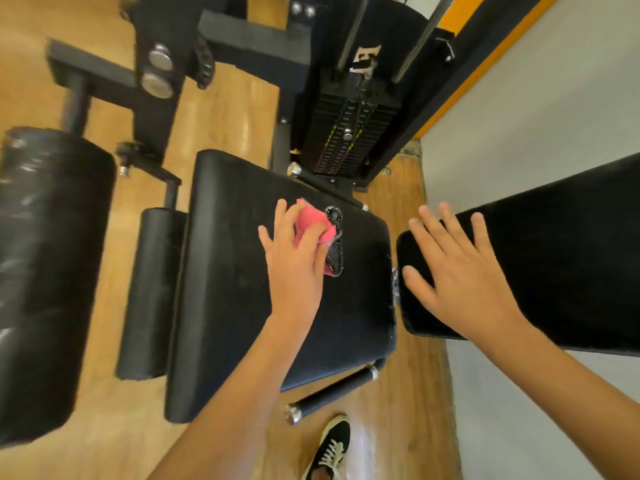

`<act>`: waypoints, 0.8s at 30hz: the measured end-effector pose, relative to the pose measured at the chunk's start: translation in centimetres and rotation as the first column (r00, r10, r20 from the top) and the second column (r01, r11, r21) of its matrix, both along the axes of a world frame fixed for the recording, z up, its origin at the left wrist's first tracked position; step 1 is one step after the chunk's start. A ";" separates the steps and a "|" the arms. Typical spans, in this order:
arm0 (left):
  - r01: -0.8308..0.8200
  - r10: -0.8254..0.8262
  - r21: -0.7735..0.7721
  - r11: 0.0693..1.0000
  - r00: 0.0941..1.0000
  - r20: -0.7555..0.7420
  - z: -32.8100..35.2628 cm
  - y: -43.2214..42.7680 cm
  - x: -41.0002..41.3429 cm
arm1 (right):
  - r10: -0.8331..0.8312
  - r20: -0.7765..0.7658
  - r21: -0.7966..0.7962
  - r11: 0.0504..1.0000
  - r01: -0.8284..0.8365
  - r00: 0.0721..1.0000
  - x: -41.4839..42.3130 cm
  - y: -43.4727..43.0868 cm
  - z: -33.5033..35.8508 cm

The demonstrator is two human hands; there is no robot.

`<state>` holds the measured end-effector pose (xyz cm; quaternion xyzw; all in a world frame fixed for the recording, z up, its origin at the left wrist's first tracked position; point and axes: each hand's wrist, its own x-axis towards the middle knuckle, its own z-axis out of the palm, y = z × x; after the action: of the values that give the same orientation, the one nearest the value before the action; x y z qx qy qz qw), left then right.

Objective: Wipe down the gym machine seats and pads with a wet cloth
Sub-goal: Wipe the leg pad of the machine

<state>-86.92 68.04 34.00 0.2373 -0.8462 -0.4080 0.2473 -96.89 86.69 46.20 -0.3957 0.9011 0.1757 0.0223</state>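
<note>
The pink cloth (pixel 311 225), probably soft, limp and light, sits bunched on the black seat pad (pixel 242 306) beside its tear (pixel 335 251), gripped from above by curled fingers of the left hand (pixel 294 261), while the right hand (pixel 460 271) spreads wide fingers over the back pad (pixel 561 271) right of the seat pad.

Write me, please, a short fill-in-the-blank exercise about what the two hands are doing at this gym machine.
1. The left hand holds a ___ cloth on the black seat.
2. The right hand, fingers spread by the back pad, holds ___.
3. The black shoe on the wooden floor has ___ laces.

Missing words: pink; nothing; white.
</note>
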 end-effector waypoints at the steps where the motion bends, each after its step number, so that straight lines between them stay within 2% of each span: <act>1: -0.019 0.019 -0.012 1.000 1.000 0.002 1.2 -1.1 0.9 | -0.027 0.028 -0.031 0.999 0.028 0.999 0.9 -1.3 0.3; 5: -0.103 0.105 -0.079 0.992 0.994 0.023 6.1 -7.4 5.4 | -0.076 0.150 -0.178 0.979 0.103 0.986 5.3 -8.3 2.1; 9: -0.116 0.122 -0.174 0.978 0.992 0.020 10.1 -13.3 9.7 | -0.081 0.190 -0.259 0.957 0.129 0.979 9.6 -15.1 4.0; 14: -0.180 0.196 -0.214 0.960 0.979 0.058 12.7 -19.5 13.8 | -0.053 0.242 -0.359 0.923 0.141 0.969 12.9 -21.5 5.9; 24: -0.232 0.282 -0.339 0.912 0.953 0.106 15.0 -25.8 17.1 | -0.003 0.447 -0.397 0.896 0.201 0.895 17.4 -26.5 6.0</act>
<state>-69.86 42.21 48.96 0.3336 -0.8792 -0.2083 0.2688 -79.45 60.21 52.18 -0.3708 0.9092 -0.1229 0.1440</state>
